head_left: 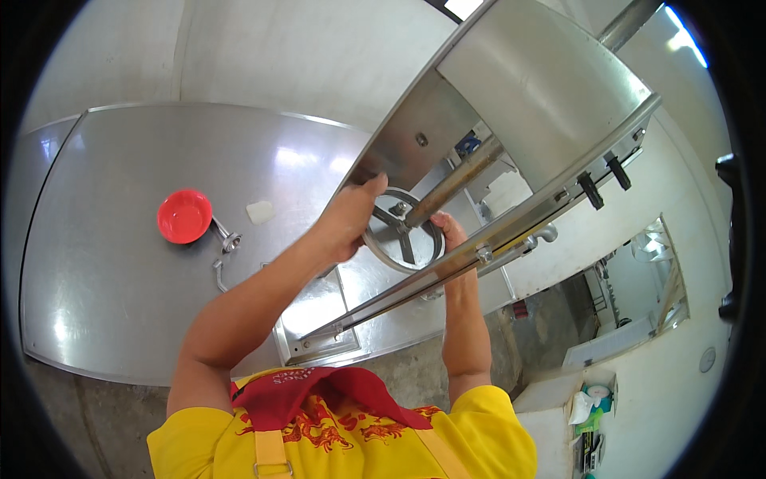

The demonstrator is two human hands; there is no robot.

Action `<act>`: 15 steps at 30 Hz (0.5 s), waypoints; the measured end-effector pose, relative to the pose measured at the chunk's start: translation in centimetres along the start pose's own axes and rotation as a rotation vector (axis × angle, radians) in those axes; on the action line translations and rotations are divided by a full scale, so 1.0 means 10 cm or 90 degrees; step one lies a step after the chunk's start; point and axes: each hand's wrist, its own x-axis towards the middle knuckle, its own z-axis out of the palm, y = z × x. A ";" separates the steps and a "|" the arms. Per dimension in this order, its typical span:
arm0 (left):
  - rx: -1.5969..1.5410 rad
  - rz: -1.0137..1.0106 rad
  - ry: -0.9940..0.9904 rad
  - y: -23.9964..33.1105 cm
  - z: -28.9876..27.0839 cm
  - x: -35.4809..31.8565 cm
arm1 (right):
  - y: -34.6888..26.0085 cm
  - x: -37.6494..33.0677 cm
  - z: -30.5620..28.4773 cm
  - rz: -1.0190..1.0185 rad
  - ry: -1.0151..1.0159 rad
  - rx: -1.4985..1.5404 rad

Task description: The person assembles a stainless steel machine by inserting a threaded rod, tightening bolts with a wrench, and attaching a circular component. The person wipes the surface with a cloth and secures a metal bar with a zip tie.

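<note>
A round metal piston disc (pixel 404 257) with spokes and a pale rim sits on the end of a thick metal rod (pixel 459 180). The rod runs down through the frame of a tall stainless steel machine (pixel 550 88). My left hand (pixel 357 214) grips the disc's left rim, thumb pointing up along it. On the opposite side, my right hand (pixel 452 230) is closed on the rim, its lower part hidden behind the machine's side rail (pixel 407 285). Beneath the disc, the machine's square base (pixel 307 348) rests on the steel table (pixel 112 263).
A red bowl (pixel 185 216) stands on the table at left. Beside it lie a metal nozzle fitting (pixel 230 240), a bent metal piece (pixel 220 275) and a flat whitish piece (pixel 259 211). Black knobs (pixel 590 191) and a small tap (pixel 546 234) project from the machine's right side.
</note>
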 end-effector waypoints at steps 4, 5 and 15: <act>0.103 0.271 0.144 -0.45 0.08 -0.09 | 0.14 -0.12 -0.28 0.102 -0.067 0.159; 0.144 0.338 0.185 -0.52 0.09 -0.21 | 0.09 -0.27 -0.15 0.116 -0.101 0.240; -0.006 0.014 -0.120 0.08 -0.07 -0.30 | 0.40 0.08 -0.20 0.003 0.001 -0.006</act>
